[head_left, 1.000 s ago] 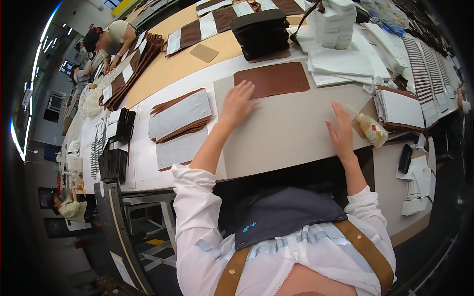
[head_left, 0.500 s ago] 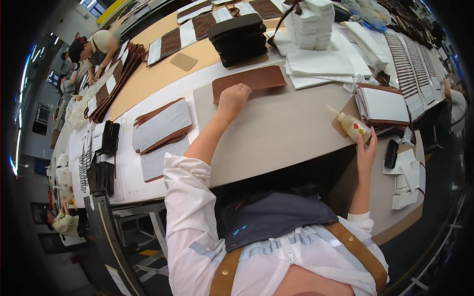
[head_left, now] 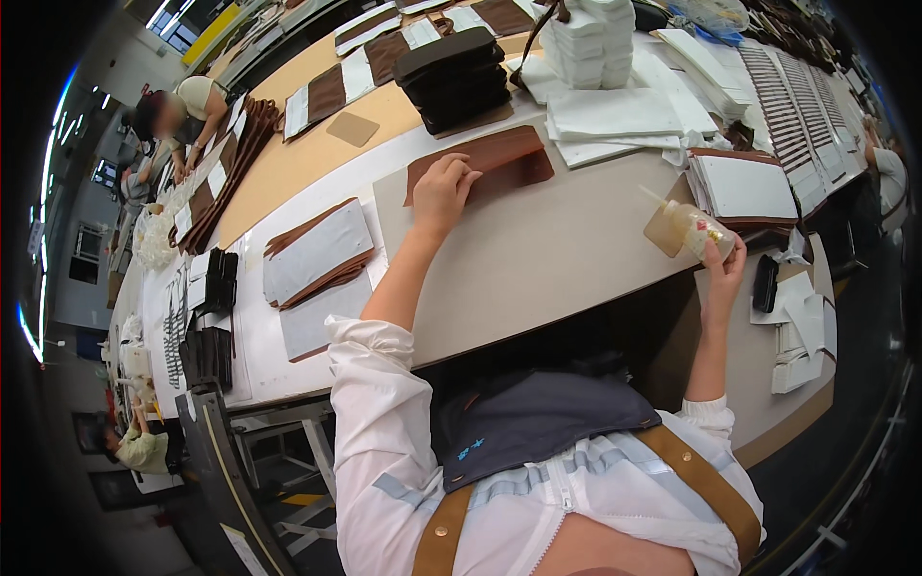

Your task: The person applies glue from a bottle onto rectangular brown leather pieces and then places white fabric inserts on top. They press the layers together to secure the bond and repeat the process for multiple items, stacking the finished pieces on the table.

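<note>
A reddish-brown leather piece [head_left: 514, 154] lies across the far part of the grey work surface, its right part bent up a little. My left hand [head_left: 442, 195] has its fingers curled over the left part of this piece; the fingertips are partly hidden. In my right hand [head_left: 726, 264] is a translucent squeeze bottle [head_left: 693, 227] with a long thin nozzle, tilted so the nozzle points up and to the left. A small tan board [head_left: 661, 233] lies partly behind the bottle. Right of it sits a stack of white sheets and brown leather pieces [head_left: 744, 187].
Black folded pieces [head_left: 451, 82] are piled beyond the leather. White sheets [head_left: 615, 115] are stacked at the far right. Layered grey and brown panels [head_left: 317, 252] lie on the left. A person [head_left: 197, 110] works at the far left. The table's front edge runs before me.
The bottle has risen off the small board in my right hand, whose fingers now wrap round it. My left hand has shifted slightly, and the leather's right part is bent up more.
</note>
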{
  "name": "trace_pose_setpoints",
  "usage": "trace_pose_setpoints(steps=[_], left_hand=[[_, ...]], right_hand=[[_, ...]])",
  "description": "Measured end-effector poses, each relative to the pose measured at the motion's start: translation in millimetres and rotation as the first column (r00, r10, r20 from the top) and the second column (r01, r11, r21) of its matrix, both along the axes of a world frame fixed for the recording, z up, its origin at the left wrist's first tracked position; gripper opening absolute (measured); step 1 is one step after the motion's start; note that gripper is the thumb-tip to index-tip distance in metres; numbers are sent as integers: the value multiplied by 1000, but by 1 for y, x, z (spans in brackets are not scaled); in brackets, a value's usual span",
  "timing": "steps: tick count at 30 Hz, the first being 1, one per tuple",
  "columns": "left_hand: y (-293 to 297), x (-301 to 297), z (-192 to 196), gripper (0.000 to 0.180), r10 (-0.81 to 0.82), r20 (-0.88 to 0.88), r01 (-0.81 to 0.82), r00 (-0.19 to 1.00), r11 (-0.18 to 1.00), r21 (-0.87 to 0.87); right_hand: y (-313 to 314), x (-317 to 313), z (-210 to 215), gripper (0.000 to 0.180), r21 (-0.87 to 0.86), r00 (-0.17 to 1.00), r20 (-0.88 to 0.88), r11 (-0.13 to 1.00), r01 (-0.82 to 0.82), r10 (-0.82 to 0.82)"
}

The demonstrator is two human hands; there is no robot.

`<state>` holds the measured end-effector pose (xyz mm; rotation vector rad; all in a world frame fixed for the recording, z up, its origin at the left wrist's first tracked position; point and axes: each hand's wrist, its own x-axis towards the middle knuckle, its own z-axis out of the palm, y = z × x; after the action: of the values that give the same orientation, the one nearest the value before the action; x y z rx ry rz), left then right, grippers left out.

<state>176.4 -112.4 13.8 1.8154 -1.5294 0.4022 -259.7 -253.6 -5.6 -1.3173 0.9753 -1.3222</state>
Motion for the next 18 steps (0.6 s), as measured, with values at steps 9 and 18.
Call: trace_pose_setpoints(steps=[9, 18], left_hand=[[58, -124, 11, 18, -278, 70, 271, 958, 958, 96], [82, -168, -12, 58, -263, -59, 266, 963, 893, 363]], right_hand=[[3, 22, 40, 42, 194, 867, 486, 953, -232, 112], [26, 64, 43, 53, 45, 961, 263, 994, -104, 89]])
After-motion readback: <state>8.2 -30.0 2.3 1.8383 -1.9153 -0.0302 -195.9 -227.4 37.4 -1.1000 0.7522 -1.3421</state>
